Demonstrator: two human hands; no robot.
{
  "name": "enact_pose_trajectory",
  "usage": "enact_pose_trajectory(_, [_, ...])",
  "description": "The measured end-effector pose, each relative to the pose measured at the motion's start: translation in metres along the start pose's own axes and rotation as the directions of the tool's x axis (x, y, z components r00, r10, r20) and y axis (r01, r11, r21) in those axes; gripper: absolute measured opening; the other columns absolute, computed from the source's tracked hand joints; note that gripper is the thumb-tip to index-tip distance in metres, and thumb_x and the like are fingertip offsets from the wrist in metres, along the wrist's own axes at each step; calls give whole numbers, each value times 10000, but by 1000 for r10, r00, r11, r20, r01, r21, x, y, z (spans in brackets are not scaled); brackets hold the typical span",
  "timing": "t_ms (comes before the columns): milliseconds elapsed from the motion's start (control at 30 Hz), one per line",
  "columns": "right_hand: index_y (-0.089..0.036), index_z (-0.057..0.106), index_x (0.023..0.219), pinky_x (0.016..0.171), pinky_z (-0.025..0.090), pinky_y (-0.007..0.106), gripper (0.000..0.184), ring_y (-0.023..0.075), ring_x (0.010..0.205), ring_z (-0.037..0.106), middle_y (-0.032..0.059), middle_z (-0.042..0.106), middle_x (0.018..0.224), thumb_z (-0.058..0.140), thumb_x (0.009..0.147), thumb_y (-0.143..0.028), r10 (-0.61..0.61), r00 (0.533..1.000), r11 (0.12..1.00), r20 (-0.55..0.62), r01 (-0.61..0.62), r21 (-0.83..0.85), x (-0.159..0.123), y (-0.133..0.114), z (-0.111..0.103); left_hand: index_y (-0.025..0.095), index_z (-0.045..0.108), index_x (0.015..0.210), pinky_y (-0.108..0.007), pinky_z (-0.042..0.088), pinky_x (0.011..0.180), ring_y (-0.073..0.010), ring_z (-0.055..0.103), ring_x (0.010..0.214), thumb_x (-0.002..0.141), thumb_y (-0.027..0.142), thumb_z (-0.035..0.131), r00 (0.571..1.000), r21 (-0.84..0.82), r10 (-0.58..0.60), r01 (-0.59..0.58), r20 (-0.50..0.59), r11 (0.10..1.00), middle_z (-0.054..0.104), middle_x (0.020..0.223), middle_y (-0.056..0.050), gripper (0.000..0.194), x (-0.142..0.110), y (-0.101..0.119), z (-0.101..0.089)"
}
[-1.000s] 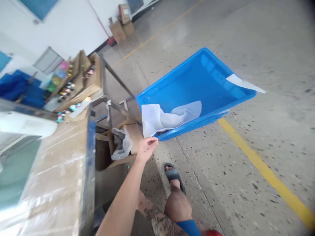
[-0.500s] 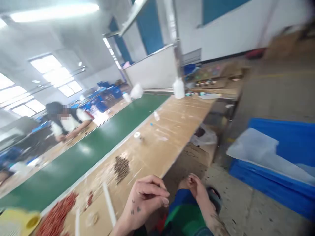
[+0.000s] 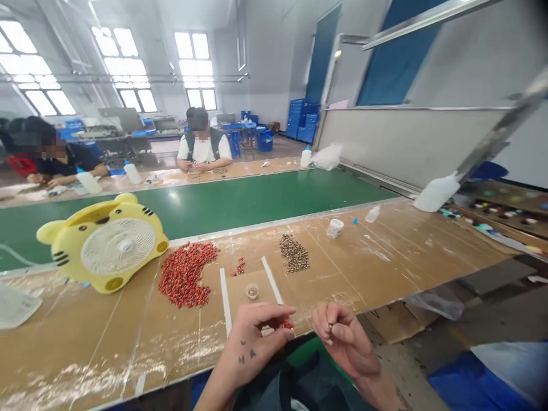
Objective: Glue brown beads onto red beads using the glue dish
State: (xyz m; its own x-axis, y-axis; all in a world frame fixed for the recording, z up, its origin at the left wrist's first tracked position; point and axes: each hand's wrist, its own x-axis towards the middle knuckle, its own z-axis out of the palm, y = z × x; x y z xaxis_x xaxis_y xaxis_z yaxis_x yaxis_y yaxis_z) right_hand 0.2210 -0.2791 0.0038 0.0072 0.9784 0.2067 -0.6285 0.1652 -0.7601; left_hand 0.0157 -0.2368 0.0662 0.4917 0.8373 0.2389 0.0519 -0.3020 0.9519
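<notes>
My left hand point(image 3: 261, 342) is over the near table edge, palm down, thumb and fingers apart in a C shape. A few red pieces point(image 3: 286, 323) show by its fingertips; I cannot tell if it touches them. To its right, my right hand point(image 3: 345, 339) has fingertips pinched together, with a tiny dark speck between them too small to name. Beyond my hands are a small round cup point(image 3: 252, 291), a large pile of small red pieces point(image 3: 188, 274), a small red cluster point(image 3: 238, 266) and a heap of small brown-gold pieces point(image 3: 294, 254).
The cardboard-covered table point(image 3: 342, 285) borders a green belt point(image 3: 240, 197). A yellow fan point(image 3: 107, 242) stands left; a white tub point(image 3: 334, 228) and a bottle point(image 3: 436, 193) stand right. Two people sit across the belt. A blue crate point(image 3: 458, 379) is on the floor at lower right.
The view has swung left from the blue crate and floor to the table. A hand was at the crate's corner; now both my hands are close together at the table edge.
</notes>
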Motion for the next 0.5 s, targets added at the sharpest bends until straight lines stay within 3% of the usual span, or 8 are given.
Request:
enact_pose_trajectory(133, [-212, 687, 761, 558, 394, 233, 82, 123, 609, 502, 4, 577, 667, 751, 778, -260, 88, 991, 961, 99, -58, -269, 27, 9, 32, 198, 780, 876, -211, 505, 660, -141, 654, 678, 738, 83, 714, 981, 30, -30, 36, -193, 999, 732, 734, -23, 191, -24, -14, -24])
enact_pose_trajectory(267, [-199, 723, 803, 613, 457, 240, 41, 149, 689, 588, 36, 655, 756, 694, 822, -176, 119, 975, 783, 187, 24, -621, 44, 17, 60, 195, 763, 807, -198, 531, 628, -142, 684, 658, 735, 121, 745, 938, 0, -88, 93, -336, 996, 759, 740, -21, 105, -40, -23, -34])
enact_pose_trajectory(367, [-195, 730, 815, 619, 484, 233, 75, 153, 681, 624, 36, 686, 742, 669, 831, -156, 131, 954, 708, 269, 100, -699, 50, 20, 71, 202, 762, 788, -175, 522, 576, -116, 668, 580, 748, 129, 751, 924, 62, -42, 71, -381, 996, 753, 689, -1, 85, -45, -25, -37])
enact_pose_trajectory(500, [-195, 729, 826, 612, 497, 219, 78, 144, 667, 646, 33, 707, 745, 659, 854, -177, 173, 944, 690, 282, 88, -718, 58, 23, 70, 239, 774, 916, -171, 525, 599, -109, 674, 621, 810, 108, 701, 933, 157, 66, -10, -355, 988, 761, 740, 4, 184, -41, -27, -40])
